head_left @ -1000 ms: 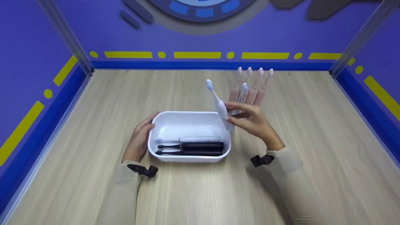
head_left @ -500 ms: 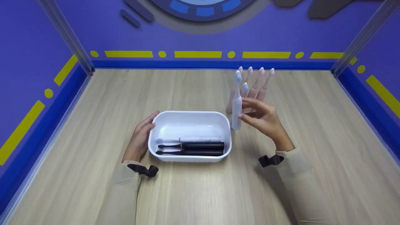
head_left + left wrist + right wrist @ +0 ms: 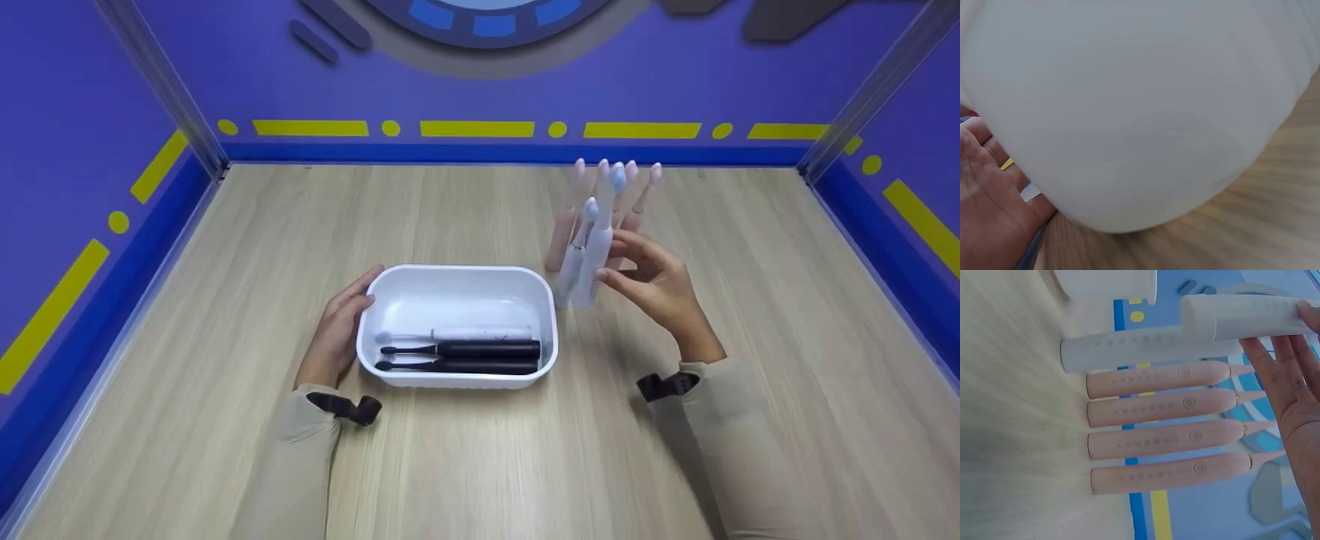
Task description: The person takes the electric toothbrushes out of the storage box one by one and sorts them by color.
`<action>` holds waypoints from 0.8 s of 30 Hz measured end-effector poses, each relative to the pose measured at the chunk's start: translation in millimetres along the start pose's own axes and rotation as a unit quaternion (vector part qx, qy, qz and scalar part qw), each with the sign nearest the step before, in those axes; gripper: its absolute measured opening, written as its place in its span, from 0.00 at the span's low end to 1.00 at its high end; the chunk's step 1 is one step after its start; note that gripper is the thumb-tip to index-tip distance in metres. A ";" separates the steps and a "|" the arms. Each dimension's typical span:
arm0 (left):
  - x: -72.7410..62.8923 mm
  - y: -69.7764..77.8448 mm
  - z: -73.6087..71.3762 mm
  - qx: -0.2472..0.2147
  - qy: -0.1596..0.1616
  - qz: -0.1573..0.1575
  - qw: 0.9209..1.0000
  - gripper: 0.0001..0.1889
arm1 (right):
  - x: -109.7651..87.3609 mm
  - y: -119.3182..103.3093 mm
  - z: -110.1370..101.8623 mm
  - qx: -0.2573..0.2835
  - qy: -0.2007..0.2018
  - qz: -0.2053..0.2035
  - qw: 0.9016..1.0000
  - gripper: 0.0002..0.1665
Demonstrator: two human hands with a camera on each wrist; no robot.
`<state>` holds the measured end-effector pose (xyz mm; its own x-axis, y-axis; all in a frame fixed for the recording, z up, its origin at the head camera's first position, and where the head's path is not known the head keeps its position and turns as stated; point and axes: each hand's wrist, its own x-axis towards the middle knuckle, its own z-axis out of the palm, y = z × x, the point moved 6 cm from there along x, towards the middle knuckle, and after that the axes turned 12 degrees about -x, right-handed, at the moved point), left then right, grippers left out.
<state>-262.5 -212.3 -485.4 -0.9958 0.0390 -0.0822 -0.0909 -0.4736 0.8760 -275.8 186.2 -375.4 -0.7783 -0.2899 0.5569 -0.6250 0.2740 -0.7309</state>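
Note:
My right hand (image 3: 652,281) pinches a white electric toothbrush (image 3: 598,259) upright between thumb and fingers. Its base hangs above the table in the right wrist view, where the brush handle (image 3: 1247,318) slants across the top. Just to its left another white electric toothbrush (image 3: 569,274) stands on end. Behind these, several pink electric toothbrushes (image 3: 1157,402) stand in a row, partly hidden in the head view. My left hand (image 3: 330,334) grips the left end of a white plastic tub (image 3: 457,381), thumb at the rim and fingers along the outer wall.
Inside the tub lie a white toothbrush (image 3: 480,332) and two black toothbrushes (image 3: 487,349), side by side along the near wall. Wood-grain table (image 3: 450,465) surrounds the tub. Blue printed panels (image 3: 480,97) close off the back and both sides.
My right hand has carried the white toothbrush rightward from over the tub's right end, turning it from a left lean to nearly upright beside the standing white one. My left hand stays at the tub.

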 end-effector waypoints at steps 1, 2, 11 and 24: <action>0.1 0.1 0.1 0.000 -0.001 0.001 1.000 0.27 | -0.6 2.0 -1.6 0.003 0.003 0.002 1.000 0.29; 0.2 0.2 0.3 0.000 -0.002 0.001 1.000 0.27 | -1.1 4.0 -3.1 0.007 0.006 0.002 1.000 0.29; 0.5 0.8 -0.4 0.011 0.000 -0.001 1.000 0.27 | -3.9 21.5 -10.1 0.018 0.029 0.015 0.999 0.31; 0.4 0.5 0.0 0.012 0.005 -0.004 1.000 0.27 | -7.5 45.1 -3.6 -0.011 0.015 0.042 0.999 0.32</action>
<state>-263.0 -212.5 -485.0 -0.9950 0.0344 -0.0934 -0.0989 -0.4519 0.8866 -298.3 204.0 -411.1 -0.8297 -0.2366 0.5056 -0.5578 0.3167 -0.7672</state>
